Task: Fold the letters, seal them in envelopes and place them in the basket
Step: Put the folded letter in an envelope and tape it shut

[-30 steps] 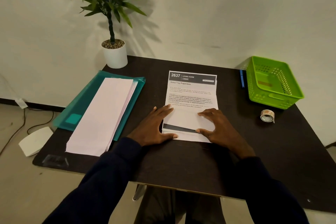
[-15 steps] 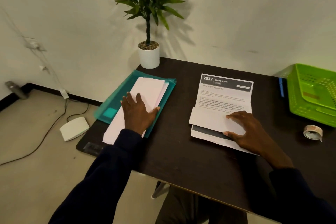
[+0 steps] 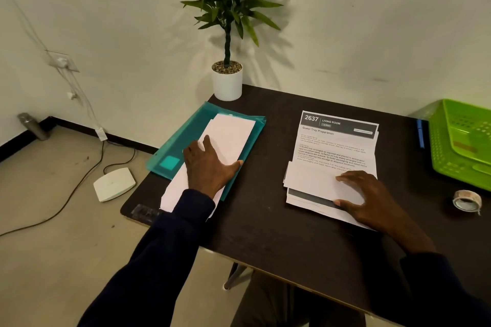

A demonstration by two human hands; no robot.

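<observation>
A printed letter (image 3: 335,146) lies on the dark table (image 3: 265,220), its lower part folded up over the text. My right hand (image 3: 364,194) rests flat on that folded flap, pressing it down. A stack of white envelopes (image 3: 228,138) lies on a teal folder (image 3: 186,138) at the table's left. My left hand (image 3: 207,164) lies on the envelope stack, fingers spread, thumb at the stack's right edge. The green basket (image 3: 462,141) stands at the far right, partly cut off by the frame edge.
A roll of tape (image 3: 467,200) sits near the right edge, below the basket. A blue pen (image 3: 419,133) lies beside the basket. A potted plant (image 3: 227,82) stands at the table's back corner. On the floor at left lie cables and a white device (image 3: 114,183).
My left hand left the letter and moved left onto the envelope stack. My right hand stays on the folded flap. The view has swung left.
</observation>
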